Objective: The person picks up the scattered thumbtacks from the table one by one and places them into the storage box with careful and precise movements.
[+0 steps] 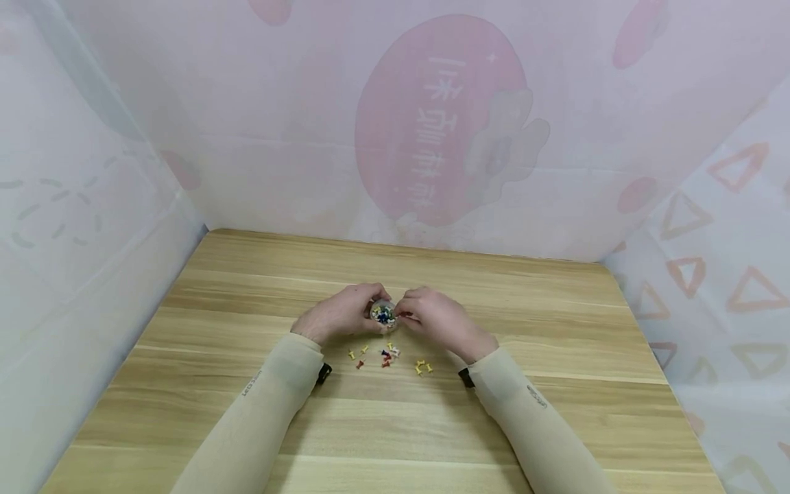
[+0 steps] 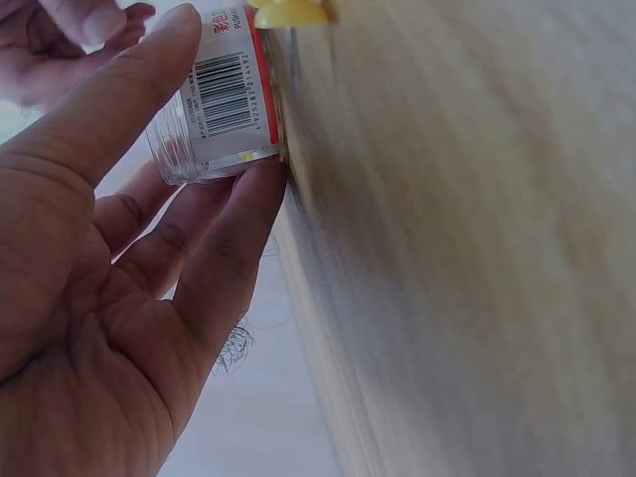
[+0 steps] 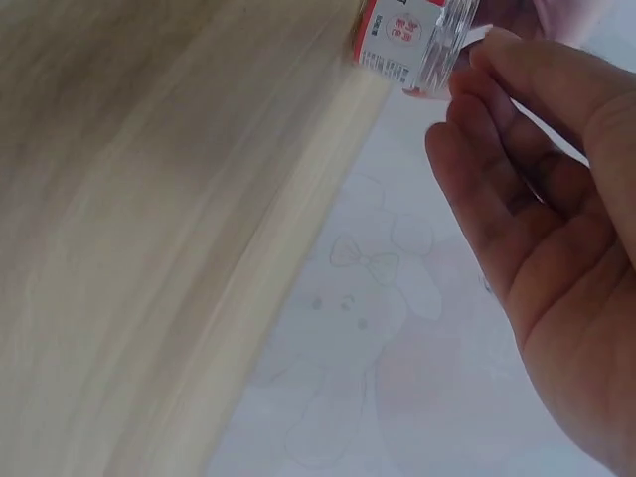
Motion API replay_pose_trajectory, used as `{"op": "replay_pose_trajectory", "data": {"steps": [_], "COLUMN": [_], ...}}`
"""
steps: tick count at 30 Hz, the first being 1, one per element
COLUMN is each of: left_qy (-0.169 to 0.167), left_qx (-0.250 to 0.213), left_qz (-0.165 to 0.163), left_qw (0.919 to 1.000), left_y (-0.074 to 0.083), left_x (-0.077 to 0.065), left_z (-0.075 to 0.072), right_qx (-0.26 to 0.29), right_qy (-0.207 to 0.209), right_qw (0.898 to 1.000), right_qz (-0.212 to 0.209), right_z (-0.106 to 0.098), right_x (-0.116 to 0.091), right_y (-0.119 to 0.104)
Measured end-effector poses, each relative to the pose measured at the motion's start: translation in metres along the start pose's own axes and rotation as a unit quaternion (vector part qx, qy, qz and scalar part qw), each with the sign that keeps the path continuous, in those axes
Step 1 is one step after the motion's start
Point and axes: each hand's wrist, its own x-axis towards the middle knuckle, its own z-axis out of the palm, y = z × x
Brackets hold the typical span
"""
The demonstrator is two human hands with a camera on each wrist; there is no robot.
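Observation:
A small clear jar (image 1: 384, 314) with a white and red label (image 2: 224, 89) stands on the table, holding push pins of several colours. My left hand (image 1: 345, 312) grips it around the side, thumb on one side and fingers on the other. At the jar's mouth is my right hand (image 1: 438, 319), thumb and forefinger pinched together. A small red bit, seemingly a push pin (image 1: 404, 315), shows at those fingertips, mostly hidden. Loose push pins lie on the near side of the jar: yellow ones (image 1: 420, 363), red ones (image 1: 361, 364), a blue one and a white one (image 1: 395, 352).
The wooden table (image 1: 524, 425) reaches back to a pale printed wall sheet (image 1: 278, 185). Similar sheets hang at the left and right sides. In the left wrist view a yellow push pin (image 2: 291, 12) is close beside the jar.

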Motion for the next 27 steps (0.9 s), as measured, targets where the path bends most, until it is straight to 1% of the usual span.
{"op": "replay_pose_trajectory", "data": {"steps": [7,11,15,18,22,27], "left_qy": [-0.001,0.001,0.003,0.001,-0.002,-0.002], "left_qx": [0.004,0.005,0.002,-0.003,-0.006,-0.006], "left_qz": [-0.001,-0.001,-0.005,-0.008,-0.009,-0.009], "left_qw": [1.0000,1.0000,1.0000,1.0000,0.9999,0.9999], "left_y": [-0.001,-0.002,-0.001,-0.001,0.000,-0.001], "left_x": [0.002,0.002,0.002,0.001,0.001,0.001], "left_z": [0.000,0.001,0.001,0.001,0.001,0.001], "right_qx": [-0.004,-0.010,0.000,0.010,0.020,0.029], "right_qy": [-0.049,-0.071,-0.088,-0.110,-0.143,-0.166], "right_qw": [0.998,0.996,0.992,0.990,0.987,0.984], "right_qz": [-0.027,-0.058,-0.087,-0.087,-0.073,-0.061], "right_z": [-0.005,-0.009,-0.010,-0.012,-0.014,-0.010], "right_x": [-0.014,-0.022,-0.027,-0.030,-0.032,-0.032], "right_y": [0.003,0.002,0.001,0.000,-0.001,-0.002]}}
